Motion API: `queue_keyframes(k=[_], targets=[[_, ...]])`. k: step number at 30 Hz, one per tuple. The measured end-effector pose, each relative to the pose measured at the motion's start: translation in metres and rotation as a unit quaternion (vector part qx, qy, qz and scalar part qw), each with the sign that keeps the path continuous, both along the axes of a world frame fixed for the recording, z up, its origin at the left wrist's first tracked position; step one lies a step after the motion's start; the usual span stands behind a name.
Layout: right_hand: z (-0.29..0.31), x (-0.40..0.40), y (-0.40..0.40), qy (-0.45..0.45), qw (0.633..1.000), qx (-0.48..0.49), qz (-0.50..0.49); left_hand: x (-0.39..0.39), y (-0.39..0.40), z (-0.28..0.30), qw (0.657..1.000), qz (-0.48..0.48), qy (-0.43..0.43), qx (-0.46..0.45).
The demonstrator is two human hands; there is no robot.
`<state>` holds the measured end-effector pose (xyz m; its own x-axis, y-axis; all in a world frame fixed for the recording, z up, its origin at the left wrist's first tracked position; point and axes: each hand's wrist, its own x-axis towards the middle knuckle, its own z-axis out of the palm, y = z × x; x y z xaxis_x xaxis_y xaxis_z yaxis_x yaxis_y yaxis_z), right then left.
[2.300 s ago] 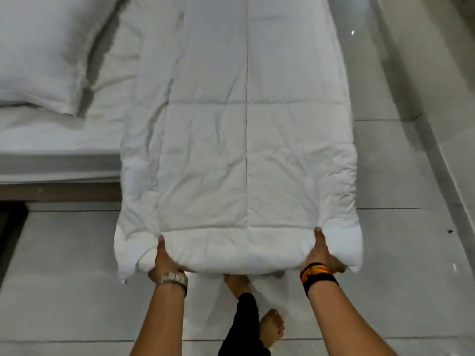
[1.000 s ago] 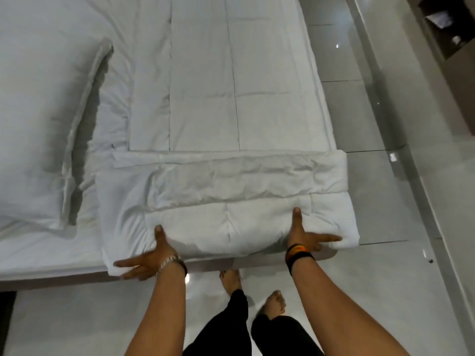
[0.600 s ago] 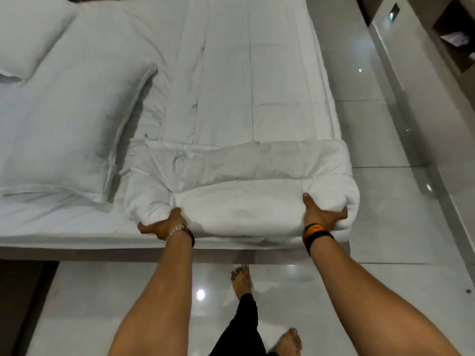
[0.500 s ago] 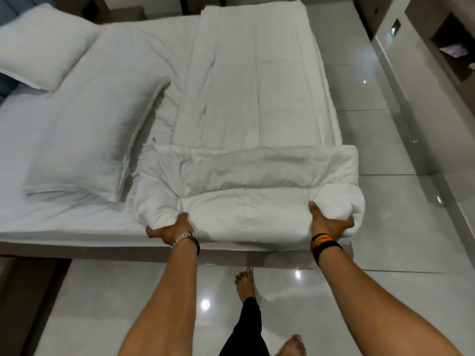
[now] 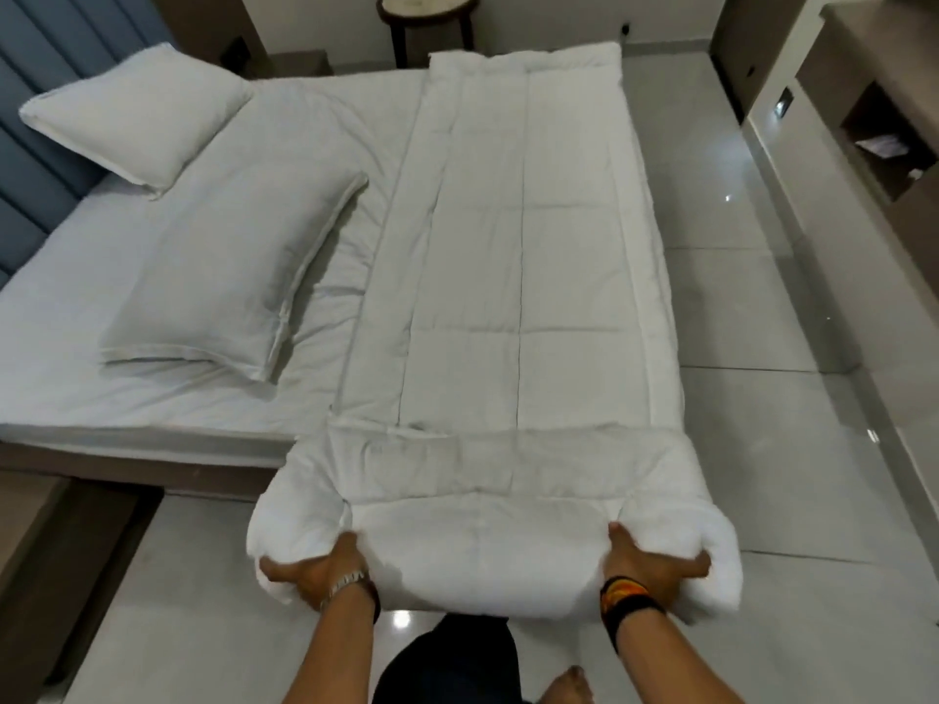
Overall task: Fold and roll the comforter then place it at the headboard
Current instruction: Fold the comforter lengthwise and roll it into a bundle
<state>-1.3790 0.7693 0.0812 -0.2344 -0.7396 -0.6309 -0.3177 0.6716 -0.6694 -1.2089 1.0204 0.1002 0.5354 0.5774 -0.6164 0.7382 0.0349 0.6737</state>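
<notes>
Gripping the rolled near end: left hand (image 5: 317,569) and right hand (image 5: 648,564), both clamped on the comforter (image 5: 518,307) | long axis runs lower centre to upper centre along the bed (image 5: 101,348) | white, quilted, puffy, wrinkled | headboard (image 5: 35,119), padded blue, upper left.

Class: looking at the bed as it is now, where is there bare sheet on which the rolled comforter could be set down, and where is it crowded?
Bare sheet lies between the headboard and the nearer pillow. The far pillow crowds the headboard's far end; the comforter covers the foot.
</notes>
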Motion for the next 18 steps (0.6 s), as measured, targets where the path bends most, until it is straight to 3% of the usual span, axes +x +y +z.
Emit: queue_keyframes(k=[3, 6, 9, 11, 14, 16, 18], targets=[[0.023, 0.064, -0.044, -0.044, 0.996, -0.078, 0.024, 0.066, -0.040, 0.019, 0.991, -0.083, -0.086, 0.056], [0.047, 0.146, -0.116, -0.079, 0.982, -0.162, 0.059, 0.155, -0.099, 0.044, 0.970, -0.111, -0.218, -0.013], [0.066, 0.230, -0.201, -0.112, 0.971, -0.171, 0.122, 0.242, -0.155, 0.061, 0.916, -0.242, -0.312, -0.069], [0.070, 0.272, -0.239, -0.105, 0.962, -0.162, 0.194, 0.287, -0.183, 0.059, 0.881, -0.358, -0.305, -0.055], [0.044, 0.287, -0.242, -0.007, 0.938, -0.212, 0.276, 0.312, -0.196, 0.029, 0.868, -0.435, -0.241, -0.005], [0.008, 0.273, -0.216, 0.104, 0.925, -0.233, 0.281, 0.300, -0.188, -0.008, 0.856, -0.446, -0.230, 0.126], [-0.025, 0.250, -0.183, 0.168, 0.936, -0.198, 0.238, 0.274, -0.181, -0.041, 0.834, -0.449, -0.205, 0.245]])
